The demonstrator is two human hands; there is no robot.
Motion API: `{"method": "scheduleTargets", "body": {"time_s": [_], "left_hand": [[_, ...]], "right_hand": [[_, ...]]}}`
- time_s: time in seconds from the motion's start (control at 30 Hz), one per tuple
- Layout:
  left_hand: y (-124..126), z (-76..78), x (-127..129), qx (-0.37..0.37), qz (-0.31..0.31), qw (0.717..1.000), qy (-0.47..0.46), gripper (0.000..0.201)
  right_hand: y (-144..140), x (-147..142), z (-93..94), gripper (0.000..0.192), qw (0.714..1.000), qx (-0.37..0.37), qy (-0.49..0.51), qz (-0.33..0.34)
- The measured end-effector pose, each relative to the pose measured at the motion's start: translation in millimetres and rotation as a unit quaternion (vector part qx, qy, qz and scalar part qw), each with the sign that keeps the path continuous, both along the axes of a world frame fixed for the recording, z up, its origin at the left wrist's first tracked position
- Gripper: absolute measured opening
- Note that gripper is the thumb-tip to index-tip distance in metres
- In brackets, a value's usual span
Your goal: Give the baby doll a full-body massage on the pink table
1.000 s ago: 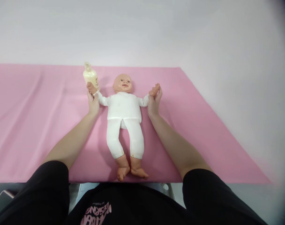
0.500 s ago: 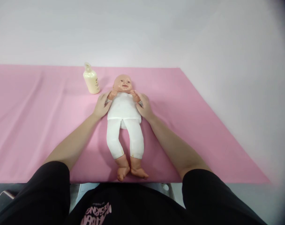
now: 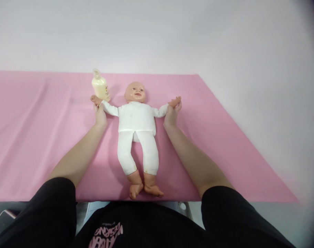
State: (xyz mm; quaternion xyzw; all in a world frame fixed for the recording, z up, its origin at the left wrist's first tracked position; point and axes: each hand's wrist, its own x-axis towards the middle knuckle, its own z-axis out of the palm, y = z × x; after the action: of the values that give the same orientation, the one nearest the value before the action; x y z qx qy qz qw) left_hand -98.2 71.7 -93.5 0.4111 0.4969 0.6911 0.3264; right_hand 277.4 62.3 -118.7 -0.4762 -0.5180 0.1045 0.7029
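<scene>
A baby doll (image 3: 137, 119) in a white top and white trousers lies on its back, its bare feet toward me. Both its arms are stretched out sideways. At the left, my left hand (image 3: 100, 113) is closed around the doll's forearm near the wrist, and the doll's small hand sticks out above my fingers. My right hand (image 3: 171, 115) grips the doll's other arm at the wrist, with fingertips showing behind the doll's hand. Parts of my fingers are hidden behind the doll's arms.
A pale yellow pump bottle (image 3: 101, 88) stands just behind the doll's hand at the left. Pink cloth (image 3: 211, 155) covers the table, with folds at the left. A white wall rises behind. A phone-like object (image 3: 3, 222) shows at the lower left, below the table edge.
My hands have moved apart, drawing the doll's arms from beside its chest out to both sides. The doll's body and the bottle stay in place.
</scene>
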Motion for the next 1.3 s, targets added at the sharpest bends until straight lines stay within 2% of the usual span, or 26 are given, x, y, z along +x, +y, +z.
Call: {"method": "scheduleTargets", "body": {"time_s": [0.1,0.2,0.27,0.4,0.47,0.5,0.57,0.67,0.8,0.9,1.0,1.1,1.2,1.3], "left_hand": [[-9.7,5.7,6.8,0.038,-0.018,0.998,0.037,0.051],[-26.6,15.7,17.6,0.095,-0.073,0.984,0.130,0.069],[-37.5,22.5,24.5,0.129,-0.108,0.961,0.219,0.076],[-50.5,31.5,33.6,0.165,-0.168,0.885,0.402,0.074],[-52.2,32.7,35.4,0.161,-0.183,0.861,0.447,0.071],[-52.3,32.5,35.7,0.160,-0.183,0.859,0.450,0.070],[-51.0,30.8,35.4,0.161,-0.172,0.877,0.418,0.071],[-46.2,25.8,32.8,0.156,-0.150,0.922,0.320,0.078],[-33.6,15.6,25.2,0.126,-0.101,0.967,0.197,0.078],[-19.5,5.5,17.0,0.084,-0.053,0.988,0.115,0.071],[-5.9,-5.0,9.3,0.033,-0.010,0.997,0.075,0.068],[1.8,-12.1,4.9,0.028,0.011,0.995,0.092,0.068],[-0.1,-12.3,5.5,0.054,-0.005,0.990,0.129,0.068],[-11.5,-4.2,12.3,0.084,-0.040,0.983,0.159,0.078]], "right_hand": [[-9.0,-6.7,10.8,0.072,0.999,0.005,-0.009,0.039],[-26.7,-19.7,29.6,0.073,0.991,0.005,-0.074,0.110],[-39.7,-28.4,40.9,0.069,0.980,-0.006,-0.138,0.141],[-58.0,-40.2,55.4,0.058,0.947,-0.017,-0.266,0.179],[-61.1,-42.2,58.6,0.057,0.940,-0.022,-0.286,0.186],[-61.3,-42.3,59.1,0.057,0.942,-0.024,-0.279,0.186],[-59.1,-41.0,57.8,0.058,0.952,-0.026,-0.244,0.183],[-50.2,-36.0,49.9,0.066,0.971,-0.018,-0.172,0.165],[-28.3,-23.6,29.7,0.078,0.991,-0.003,-0.072,0.111],[-10.2,-11.6,12.8,0.087,0.996,-0.042,0.028,0.072],[1.3,-3.7,2.8,0.093,0.987,-0.104,0.118,0.043],[1.8,-4.1,4.0,0.097,0.980,-0.126,0.147,0.040],[-7.8,-10.1,12.9,0.100,0.984,-0.109,0.117,0.074],[-21.3,-17.3,22.9,0.100,0.988,-0.101,0.047,0.110]]}}
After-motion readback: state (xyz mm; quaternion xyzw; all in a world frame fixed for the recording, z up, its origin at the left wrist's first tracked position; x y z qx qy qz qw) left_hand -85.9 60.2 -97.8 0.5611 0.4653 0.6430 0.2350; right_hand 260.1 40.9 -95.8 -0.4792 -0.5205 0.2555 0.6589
